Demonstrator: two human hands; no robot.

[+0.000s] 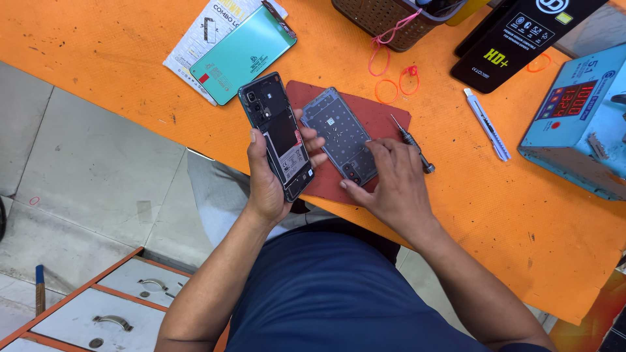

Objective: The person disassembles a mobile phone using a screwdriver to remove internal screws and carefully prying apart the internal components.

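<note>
My left hand (270,176) holds an opened dark phone (275,133) upright over the front edge of the orange table, its back cover off and the battery and inner parts showing. Just to the right, a grey phone panel (336,130) lies flat on a dark red mat (378,117). My right hand (391,179) rests on the lower end of that panel, fingers bent and thumb against its bottom edge. A small screwdriver (411,145) lies on the mat's right edge, just beyond the fingers of that hand.
A teal phone back (244,55) lies on a white packet at the back left. A brown basket (385,19), red rubber bands (386,90), a white utility knife (487,125), a black box (515,39) and a blue meter unit (580,117) stand to the right. Drawers (111,306) sit below left.
</note>
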